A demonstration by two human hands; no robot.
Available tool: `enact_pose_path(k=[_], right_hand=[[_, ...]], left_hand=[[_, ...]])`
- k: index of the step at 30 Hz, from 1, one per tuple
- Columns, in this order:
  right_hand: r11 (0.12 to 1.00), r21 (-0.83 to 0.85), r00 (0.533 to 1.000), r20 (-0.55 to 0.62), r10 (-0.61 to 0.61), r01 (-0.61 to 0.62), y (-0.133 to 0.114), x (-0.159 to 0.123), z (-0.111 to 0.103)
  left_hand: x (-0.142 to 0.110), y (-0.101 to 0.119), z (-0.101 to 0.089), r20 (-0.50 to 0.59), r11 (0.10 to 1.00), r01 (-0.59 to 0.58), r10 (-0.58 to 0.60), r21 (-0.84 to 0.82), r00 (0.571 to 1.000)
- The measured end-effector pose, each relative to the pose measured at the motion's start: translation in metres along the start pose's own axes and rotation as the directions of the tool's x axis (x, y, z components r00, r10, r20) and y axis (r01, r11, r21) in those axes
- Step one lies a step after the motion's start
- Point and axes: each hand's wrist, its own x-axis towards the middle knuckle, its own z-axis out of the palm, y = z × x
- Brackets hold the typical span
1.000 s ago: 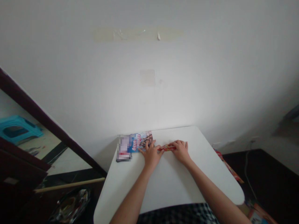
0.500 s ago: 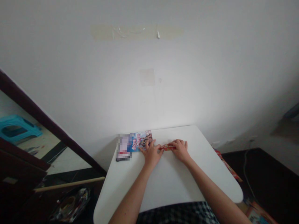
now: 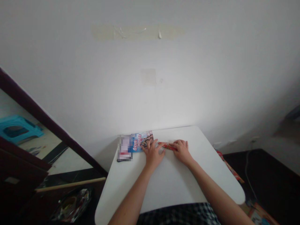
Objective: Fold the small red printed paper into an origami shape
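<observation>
A narrow, folded-looking red patterned strip [image 3: 167, 146] lies on the white table [image 3: 173, 181], tilted slightly down to the right. The fingers of my right hand [image 3: 182, 151] are closed on its right end and hide part of it. My left hand [image 3: 153, 153] is at the left end with fingers spread, thumb and index apart. Its index fingertip is close to the strip, and I cannot tell if they touch. Beneath its other fingers is the edge of a blue printed leaflet [image 3: 138, 143] with red and white lettering.
A blurred-out item with a dark edge [image 3: 124, 153] lies left of the leaflet. The table stands against a white wall [image 3: 150, 103]. On the left are a blue stool [image 3: 22, 128], a wooden stick [image 3: 72, 184] and a black bag of clutter [image 3: 72, 204]. Printed papers [image 3: 231, 168] lie beyond the right edge.
My left thumb and index finger have parted and come off the strip's left end. The strip now slants more, its left end higher. My right hand has kept its place.
</observation>
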Motion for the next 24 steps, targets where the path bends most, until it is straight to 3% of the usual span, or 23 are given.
enact_pose_path(k=[8, 17, 24], right_hand=[[0.999, 0.01, 0.999, -0.027, -0.031, 0.031, -0.002, -0.003, -0.004], [0.981, 0.103, 0.983, 0.069, -0.17, 0.162, 0.007, -0.002, -0.01], [0.972, 0.136, 0.98, 0.017, -0.196, 0.192, 0.008, -0.001, -0.01]], left_hand=[[0.0, -0.001, 0.005, 0.029, 1.0, -0.015, 0.015, -0.01, 0.999], [0.001, -0.002, 0.005, 0.053, 1.0, 0.025, -0.026, 0.019, 0.998], [0.0, -0.001, 0.004, 0.068, 1.0, -0.002, 0.0, 0.022, 0.998]])
